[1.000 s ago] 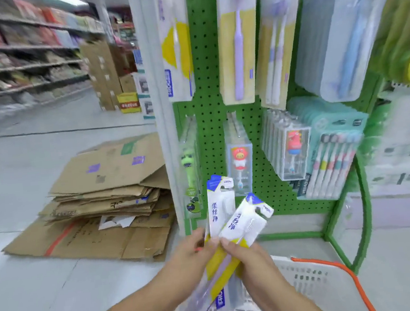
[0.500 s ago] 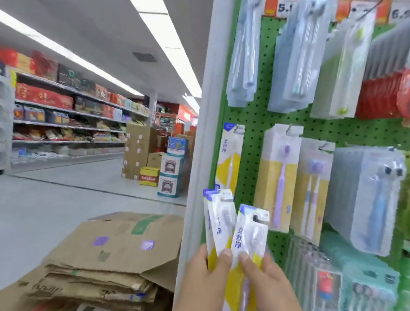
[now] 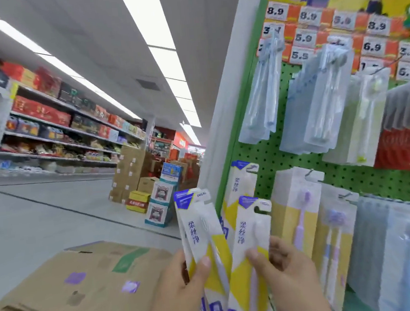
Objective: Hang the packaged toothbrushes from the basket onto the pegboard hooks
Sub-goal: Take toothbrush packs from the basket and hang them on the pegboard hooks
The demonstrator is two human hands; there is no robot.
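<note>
My left hand (image 3: 179,290) grips a small stack of white-and-yellow packaged toothbrushes (image 3: 201,233) upright, thumb across the front. My right hand (image 3: 285,270) pinches a single matching toothbrush pack (image 3: 250,236), held just right of the stack, its hang hole near the top. Behind it a same-kind pack (image 3: 241,184) hangs on a hook at the left edge of the green pegboard (image 3: 269,154). The basket is out of view.
Other toothbrush packs hang on the pegboard: purple ones (image 3: 302,211), clear blue ones (image 3: 319,109), grey ones (image 3: 393,245). Price tags (image 3: 373,46) line the top. A white post (image 3: 227,90) borders the board. Flattened cardboard (image 3: 81,290) lies at the lower left; stacked boxes (image 3: 133,172) stand down the aisle.
The view tilted up from the basket to the pegboard. Both hands rose with the packs, and the right hand has drawn one pack away from the stack toward the pegboard.
</note>
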